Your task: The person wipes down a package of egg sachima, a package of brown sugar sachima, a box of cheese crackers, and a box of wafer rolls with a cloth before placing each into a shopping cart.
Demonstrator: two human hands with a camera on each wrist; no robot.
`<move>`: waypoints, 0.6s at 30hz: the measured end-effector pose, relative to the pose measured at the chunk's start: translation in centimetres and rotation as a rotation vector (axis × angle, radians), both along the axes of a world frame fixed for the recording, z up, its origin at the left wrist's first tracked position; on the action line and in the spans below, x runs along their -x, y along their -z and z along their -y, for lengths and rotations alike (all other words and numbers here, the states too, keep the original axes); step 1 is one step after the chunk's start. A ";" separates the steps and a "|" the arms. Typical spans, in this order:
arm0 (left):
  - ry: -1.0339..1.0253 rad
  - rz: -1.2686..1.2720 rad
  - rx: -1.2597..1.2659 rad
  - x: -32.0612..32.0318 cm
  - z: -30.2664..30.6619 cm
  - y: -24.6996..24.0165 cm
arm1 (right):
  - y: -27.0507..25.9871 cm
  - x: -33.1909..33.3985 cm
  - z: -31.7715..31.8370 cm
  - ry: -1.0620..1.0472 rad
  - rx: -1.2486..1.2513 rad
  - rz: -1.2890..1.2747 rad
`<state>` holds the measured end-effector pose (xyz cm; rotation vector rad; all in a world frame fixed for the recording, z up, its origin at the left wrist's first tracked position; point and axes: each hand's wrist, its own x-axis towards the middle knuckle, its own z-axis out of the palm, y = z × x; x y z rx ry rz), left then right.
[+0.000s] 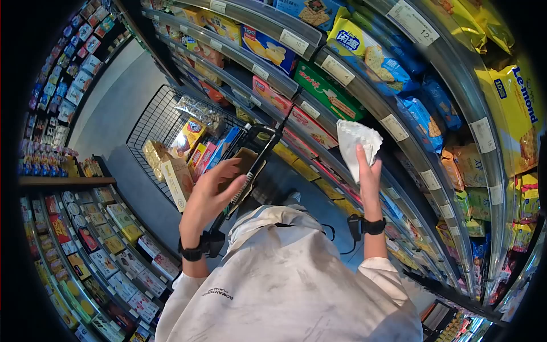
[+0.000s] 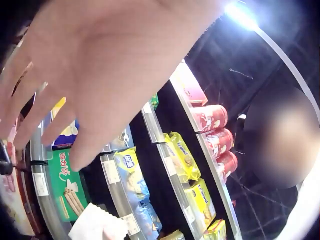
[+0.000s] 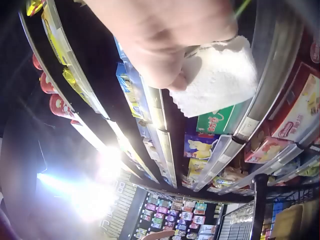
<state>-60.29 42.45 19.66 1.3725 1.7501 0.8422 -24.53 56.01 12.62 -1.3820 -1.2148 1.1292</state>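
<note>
In the head view a white crumpled tissue or cloth (image 1: pixel 358 145) is pinched in the right hand (image 1: pixel 370 179), in front of the shelf with a green box (image 1: pixel 327 88). The right wrist view shows the white piece (image 3: pixel 217 77) held under the fingers of the right hand (image 3: pixel 165 35). My left hand (image 1: pixel 208 191) hovers near the cart handle with its fingers spread and holds nothing; whether it touches the handle is not visible. From the left wrist, the left hand (image 2: pixel 95 65) appears large, its fingers extended, with the white piece (image 2: pixel 97 222) lower down.
A black wire cart (image 1: pixel 149 117) with boxes and bags stands ahead to the left, its handle (image 1: pixel 259 162) near the body. Shelves of packaged snacks curve along the right, with price tags (image 1: pixel 294 41) on their edges. More stocked shelves (image 1: pixel 114 259) stand at lower left.
</note>
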 end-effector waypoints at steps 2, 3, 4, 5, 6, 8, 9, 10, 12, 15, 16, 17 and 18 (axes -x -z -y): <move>0.165 0.268 0.121 -0.4 -0.8 -0.5 | -0.6 0.0 -1.6 -0.072 -0.112 0.075; 0.149 0.265 0.125 -0.1 -1.0 0.0 | -0.5 0.0 -2.6 -0.098 -0.130 0.077; 0.144 0.156 0.092 0.4 -1.2 1.3 | 0.0 -0.2 -3.8 -0.127 -0.141 0.100; 0.144 0.045 0.061 0.8 -1.5 2.8 | 0.9 -0.2 -5.0 -0.122 -0.167 0.135; 0.053 0.093 -0.002 0.9 -1.7 4.3 | 1.1 0.2 -5.9 -0.135 -0.197 0.173; -0.026 0.120 0.017 0.3 -1.9 4.4 | 1.5 0.6 -6.8 -0.166 -0.232 0.207; -0.097 0.150 0.029 -0.1 -2.1 4.4 | 2.1 0.7 -7.5 -0.148 -0.180 0.204; -0.097 0.162 -0.006 -0.4 -2.2 4.7 | 2.7 1.0 -8.1 -0.132 -0.128 0.204; -0.094 0.250 -0.009 -1.1 -2.2 5.1 | 3.7 1.1 -8.7 -0.132 -0.130 0.217; -0.091 0.237 0.015 -1.6 -2.1 5.4 | 4.7 1.9 -9.1 -0.111 -0.134 0.131; -0.098 0.228 0.017 -1.7 -2.0 5.4 | 4.7 2.1 -9.2 -0.089 -0.145 0.166; -0.099 0.218 0.017 -1.7 -2.0 5.6 | 4.7 2.3 -9.3 -0.062 -0.158 0.199; -0.102 0.204 -0.003 -1.6 -2.0 5.7 | 4.5 2.7 -9.1 -0.073 -0.159 0.194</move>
